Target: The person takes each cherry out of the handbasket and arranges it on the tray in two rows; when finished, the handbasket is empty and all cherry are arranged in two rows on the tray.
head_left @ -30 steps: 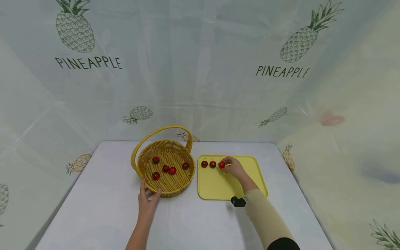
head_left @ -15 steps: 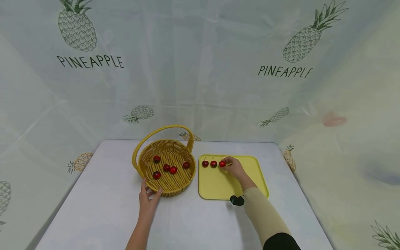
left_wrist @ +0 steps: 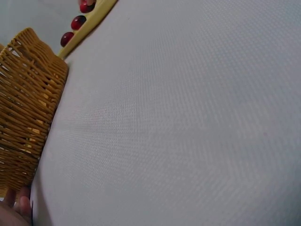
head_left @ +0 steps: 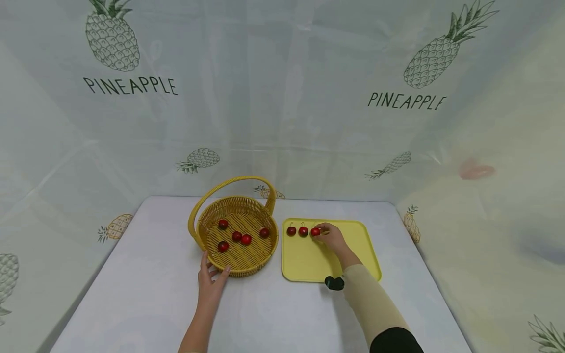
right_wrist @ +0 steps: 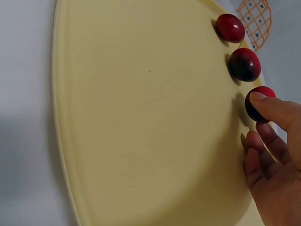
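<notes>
In the head view my right hand pinches a red cherry at the far side of the yellow tray. The right wrist view shows the thumb on top of this cherry, low over the tray. Two dark red cherries, one nearer and one farther left, form a row with it, stems pointing away. My left hand rests against the near left wall of a round wicker basket, thumb and index finger spread apart at its rim. Several cherries lie loose inside the basket.
A tall arched handle rises over the basket. Basket and tray stand side by side on a white table, near its back edge. Behind hangs a pale curtain printed with pineapples. A dark object sits at my right cuff.
The right fingers have shifted slightly around the third cherry, which stays at the end of the row. The left hand keeps its place at the basket. The whole head view has drifted a little.
</notes>
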Motion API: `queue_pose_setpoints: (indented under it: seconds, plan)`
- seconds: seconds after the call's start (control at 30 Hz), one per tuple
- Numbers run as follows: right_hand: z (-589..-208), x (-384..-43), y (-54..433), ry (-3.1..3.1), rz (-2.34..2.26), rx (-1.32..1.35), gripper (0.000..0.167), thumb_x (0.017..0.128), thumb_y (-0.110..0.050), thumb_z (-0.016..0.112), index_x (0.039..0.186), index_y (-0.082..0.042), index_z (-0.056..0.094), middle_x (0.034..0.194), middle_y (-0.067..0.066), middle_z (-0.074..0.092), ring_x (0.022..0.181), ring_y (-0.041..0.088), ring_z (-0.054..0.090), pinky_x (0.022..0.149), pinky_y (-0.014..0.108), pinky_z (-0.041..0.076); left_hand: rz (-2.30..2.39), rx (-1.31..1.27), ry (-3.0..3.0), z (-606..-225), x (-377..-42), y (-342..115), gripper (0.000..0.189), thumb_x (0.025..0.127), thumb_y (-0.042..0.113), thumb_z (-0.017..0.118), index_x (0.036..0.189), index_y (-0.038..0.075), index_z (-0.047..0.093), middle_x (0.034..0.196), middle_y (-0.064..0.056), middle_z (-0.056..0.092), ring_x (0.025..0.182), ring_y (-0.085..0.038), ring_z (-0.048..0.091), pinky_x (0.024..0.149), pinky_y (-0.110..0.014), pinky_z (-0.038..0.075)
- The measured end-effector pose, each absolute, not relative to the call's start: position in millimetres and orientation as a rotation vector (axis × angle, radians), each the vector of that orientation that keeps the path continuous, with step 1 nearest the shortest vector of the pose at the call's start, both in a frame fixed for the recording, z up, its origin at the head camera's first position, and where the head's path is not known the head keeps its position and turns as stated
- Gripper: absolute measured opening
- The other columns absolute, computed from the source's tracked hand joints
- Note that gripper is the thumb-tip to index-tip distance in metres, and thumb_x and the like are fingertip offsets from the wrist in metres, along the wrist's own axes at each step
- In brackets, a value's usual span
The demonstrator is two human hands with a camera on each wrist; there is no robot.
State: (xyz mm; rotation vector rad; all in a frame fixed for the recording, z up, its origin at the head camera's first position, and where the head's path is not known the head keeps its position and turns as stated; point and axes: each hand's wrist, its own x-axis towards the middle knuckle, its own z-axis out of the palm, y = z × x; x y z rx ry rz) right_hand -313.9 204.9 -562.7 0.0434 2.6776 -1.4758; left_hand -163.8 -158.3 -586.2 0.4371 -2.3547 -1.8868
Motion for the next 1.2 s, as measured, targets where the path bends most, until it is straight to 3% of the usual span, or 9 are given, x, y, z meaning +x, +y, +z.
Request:
queue_pose_setpoints:
  seconds: [1.2]
  plan:
    - [-570.4, -315.9, 202.7, 2.713, -1.423, 0.055, 0.035, 0.09, -0.005, 0.068, 0.125, 0.001, 0.062, 0.116, 0.021, 0.061, 0.109, 0.037, 0.056, 0.085, 0.045, 0.049, -1.899, 0.456, -2.352, -582.9, -162.2, -157.2, 0.093, 0.094, 0.041, 0.064, 0.158, 0.025, -0.001, 0.145, -0.022, 0.023, 0.126, -0.038, 0.037, 0.097, -0.051, 0.038]
